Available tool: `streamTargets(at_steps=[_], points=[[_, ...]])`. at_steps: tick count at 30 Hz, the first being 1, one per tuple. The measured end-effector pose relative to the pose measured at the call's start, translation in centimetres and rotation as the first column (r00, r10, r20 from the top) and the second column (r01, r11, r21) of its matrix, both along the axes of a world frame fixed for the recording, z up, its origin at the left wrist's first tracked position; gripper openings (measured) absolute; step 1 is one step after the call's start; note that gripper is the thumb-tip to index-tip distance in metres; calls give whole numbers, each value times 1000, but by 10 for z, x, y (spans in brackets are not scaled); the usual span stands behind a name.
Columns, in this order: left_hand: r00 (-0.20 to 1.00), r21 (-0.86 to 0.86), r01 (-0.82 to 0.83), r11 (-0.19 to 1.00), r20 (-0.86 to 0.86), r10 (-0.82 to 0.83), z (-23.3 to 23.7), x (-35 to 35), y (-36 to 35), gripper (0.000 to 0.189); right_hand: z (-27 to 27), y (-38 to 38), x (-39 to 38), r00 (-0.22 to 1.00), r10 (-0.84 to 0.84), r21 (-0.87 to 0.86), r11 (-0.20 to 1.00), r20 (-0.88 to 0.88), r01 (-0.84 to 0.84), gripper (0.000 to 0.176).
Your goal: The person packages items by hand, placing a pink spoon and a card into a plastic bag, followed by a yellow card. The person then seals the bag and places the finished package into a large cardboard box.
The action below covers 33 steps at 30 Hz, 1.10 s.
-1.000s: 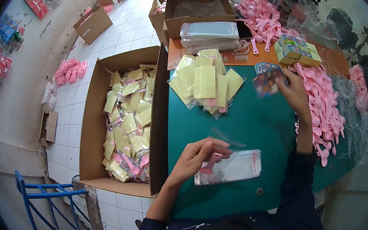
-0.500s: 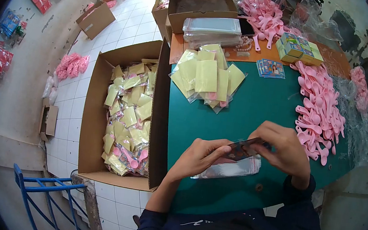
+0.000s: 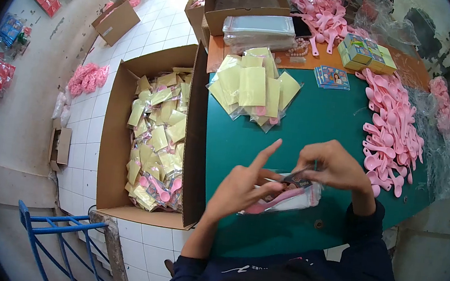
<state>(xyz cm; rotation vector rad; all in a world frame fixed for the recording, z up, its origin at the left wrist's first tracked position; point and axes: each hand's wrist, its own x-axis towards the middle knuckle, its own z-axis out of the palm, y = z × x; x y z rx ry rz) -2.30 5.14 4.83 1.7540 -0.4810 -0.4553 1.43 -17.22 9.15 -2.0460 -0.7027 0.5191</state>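
Where the green tabletop (image 3: 316, 120) ends on the left, a big cardboard box (image 3: 114, 144) stands open beside it, filled with many packets (image 3: 159, 136): clear bags with pale yellow cards, and pink spoons showing near the end closest to the person. At the tabletop's far end, a smaller open box (image 3: 213, 24) holds clear film (image 3: 246, 0).

Pink spoons lie in 2 heaps: a long heap (image 3: 395, 132) along the right side, and another (image 3: 322, 15) at the far end. Between the big box and the long heap, a pile of finished-looking packets (image 3: 252, 88) fans out on the green. Near the far end sit a stack of clear sleeves (image 3: 259, 27), card blocks (image 3: 365, 54) and a small card stack (image 3: 332, 78).

Close to the person, the right hand (image 3: 330, 166) pinches a dark card (image 3: 299, 177) between thumb and fingers. The left hand (image 3: 247, 186) has 1 finger raised, its thumb reaching toward the card; whether it grips anything I cannot tell. Just beside that thumb, 1 pink spoon (image 3: 279, 201) lies slantwise over the clear bags (image 3: 307, 199), below the card.
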Motion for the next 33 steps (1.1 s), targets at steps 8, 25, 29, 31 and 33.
streamTargets(at_steps=[8,25,29,31,33], points=[[932,-231,-251,940,-318,171,-22,-21,43,80,-27,-5,-6,905,-108,228,949,-412,217,18],[870,-213,-226,950,-483,99,-50,-77,19,58,-39,16,-79,989,-138,2,990,53,138,41],[869,-146,-222,964,-477,127,-50,-85,21,58,-51,32,-93,989,-100,-121,986,113,113,32],[868,-151,-226,962,-480,129,-50,-86,20,57,-58,39,-95,987,-68,-135,987,148,88,28],[856,-173,-237,956,-502,122,-52,-86,18,56,-62,46,-96,985,-39,-132,989,169,61,25]])
